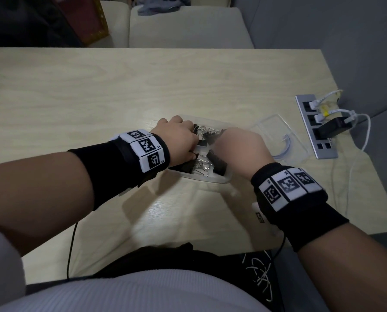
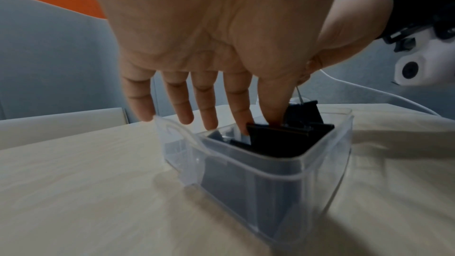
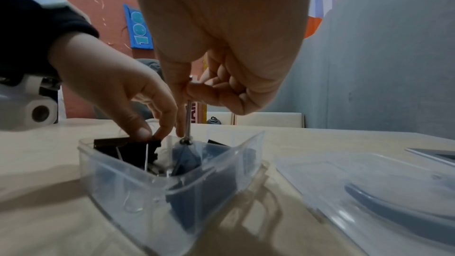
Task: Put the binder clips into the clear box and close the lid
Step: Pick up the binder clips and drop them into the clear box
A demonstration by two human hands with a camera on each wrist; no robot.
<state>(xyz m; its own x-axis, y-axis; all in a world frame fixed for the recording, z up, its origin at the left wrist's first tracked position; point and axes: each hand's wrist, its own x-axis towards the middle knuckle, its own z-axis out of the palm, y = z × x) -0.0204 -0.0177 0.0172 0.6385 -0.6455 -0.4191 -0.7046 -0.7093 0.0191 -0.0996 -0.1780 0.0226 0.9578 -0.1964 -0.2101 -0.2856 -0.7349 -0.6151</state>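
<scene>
A clear box [image 1: 219,180] stands open at mid-table, holding several black binder clips [image 1: 217,163] with silver wire handles. Over its left side, my left hand [image 1: 193,143] reaches in. In the left wrist view its fingers [image 2: 209,108] point down, and thumb and index pinch the top of one black clip [image 2: 290,139]. My right hand [image 3: 188,89] is over the box's right side, fingers curled. Its thumb and index pinch the wire handle [image 3: 188,118] of another clip whose body [image 3: 187,157] sits inside the box [image 3: 128,186]. The clear lid [image 1: 284,136] lies flat to the right of the box.
A silver power strip [image 1: 316,127] with a black adapter and white cables lies near the table's right edge, just beyond the lid [image 3: 369,182]. A thin black cable [image 1: 72,248] hangs off the near edge. Pale cushions [image 1: 188,28] sit beyond the far edge.
</scene>
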